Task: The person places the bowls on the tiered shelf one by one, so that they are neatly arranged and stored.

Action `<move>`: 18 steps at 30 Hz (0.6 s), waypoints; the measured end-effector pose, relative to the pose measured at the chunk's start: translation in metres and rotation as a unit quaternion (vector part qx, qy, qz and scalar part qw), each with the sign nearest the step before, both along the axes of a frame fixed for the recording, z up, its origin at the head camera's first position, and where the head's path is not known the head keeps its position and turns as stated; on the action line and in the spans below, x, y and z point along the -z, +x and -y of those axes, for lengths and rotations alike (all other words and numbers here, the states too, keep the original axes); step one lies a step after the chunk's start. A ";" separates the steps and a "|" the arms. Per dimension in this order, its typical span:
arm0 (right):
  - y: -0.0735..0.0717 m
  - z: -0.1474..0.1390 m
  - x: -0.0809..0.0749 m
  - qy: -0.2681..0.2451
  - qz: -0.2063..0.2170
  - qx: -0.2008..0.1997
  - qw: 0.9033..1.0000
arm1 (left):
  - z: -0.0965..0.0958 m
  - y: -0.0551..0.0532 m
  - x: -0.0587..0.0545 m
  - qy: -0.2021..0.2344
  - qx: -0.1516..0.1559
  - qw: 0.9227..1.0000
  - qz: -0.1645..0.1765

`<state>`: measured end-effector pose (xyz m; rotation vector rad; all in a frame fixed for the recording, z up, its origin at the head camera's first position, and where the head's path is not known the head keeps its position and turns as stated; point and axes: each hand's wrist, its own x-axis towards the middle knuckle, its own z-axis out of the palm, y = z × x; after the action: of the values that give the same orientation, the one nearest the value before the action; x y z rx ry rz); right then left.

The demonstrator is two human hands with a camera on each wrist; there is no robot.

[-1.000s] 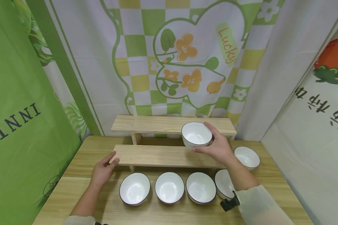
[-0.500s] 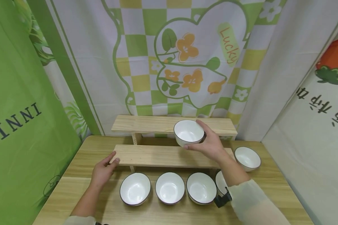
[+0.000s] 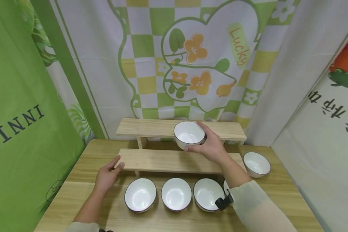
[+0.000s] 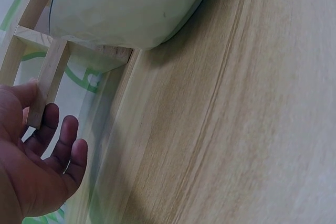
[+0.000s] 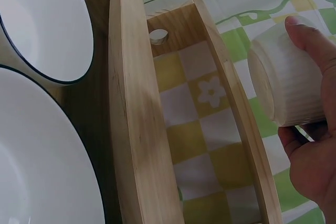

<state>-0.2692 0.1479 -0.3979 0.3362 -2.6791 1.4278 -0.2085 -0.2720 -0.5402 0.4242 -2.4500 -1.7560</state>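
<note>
My right hand (image 3: 212, 147) grips a white bowl (image 3: 189, 133) with a dark rim by its right side, thumb in front and fingers behind. The bowl is upright in front of the upper board of a two-tier wooden shelf (image 3: 150, 128); the right wrist view shows its ribbed outside (image 5: 286, 77) clear of the boards. My left hand (image 3: 107, 176) holds the left end of the lower board (image 3: 174, 160). In the left wrist view its thumb lies on one face of that board, the fingers (image 4: 50, 124) on the other.
Three similar bowls stand in a row before the shelf, the left bowl (image 3: 140, 195), middle bowl (image 3: 176, 194) and right bowl (image 3: 208, 195). Another is mostly hidden behind my right forearm. One more bowl (image 3: 257, 164) stands right of the shelf. A patterned curtain (image 3: 145, 83) hangs behind.
My right hand has carried the bowl leftward and slightly up along the shelf. The left hand has stayed at the lower board's end.
</note>
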 end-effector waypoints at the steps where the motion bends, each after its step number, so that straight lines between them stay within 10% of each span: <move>1: -0.001 0.001 0.000 -0.001 -0.001 -0.001 1.000 | 0.000 0.000 0.000 0.001 0.000 1.000 -0.001; 18: -0.021 0.037 0.000 -0.033 0.001 -0.027 0.999 | -0.001 0.001 -0.003 0.010 0.004 1.000 -0.003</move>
<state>-0.2902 0.1107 -0.3977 0.4057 -2.6381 1.5280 -0.2071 -0.2714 -0.5372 0.4116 -2.4351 -1.7837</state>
